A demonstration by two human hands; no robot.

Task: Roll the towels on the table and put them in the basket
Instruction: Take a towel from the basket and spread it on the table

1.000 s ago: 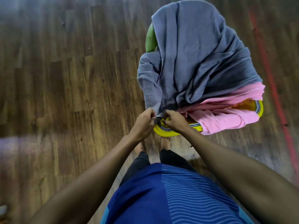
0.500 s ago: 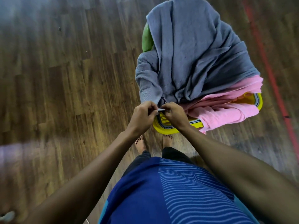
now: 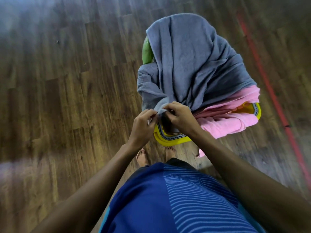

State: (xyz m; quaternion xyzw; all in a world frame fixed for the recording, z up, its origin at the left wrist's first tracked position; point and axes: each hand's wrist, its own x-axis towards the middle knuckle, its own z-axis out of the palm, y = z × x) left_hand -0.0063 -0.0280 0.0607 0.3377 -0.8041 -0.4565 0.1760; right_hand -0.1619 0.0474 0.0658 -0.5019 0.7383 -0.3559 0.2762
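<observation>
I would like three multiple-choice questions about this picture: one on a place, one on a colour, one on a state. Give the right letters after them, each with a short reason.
1. Where does the pink towel lie relative to the grey towel?
A. on top of it
B. beneath it
C. well apart from it

2. What colour is the rim of the table?
A. red
B. white
C. yellow

3. What are the left hand and the right hand doing?
A. both pinch the grey towel's near edge
B. both hang open
C. both grip the pink towel

Answers:
1 B: the grey towel drapes over the pink one, which shows only at the right side.
2 C: a yellow rim shows below the hands.
3 A: the fingertips of both hands close on the grey edge.
</observation>
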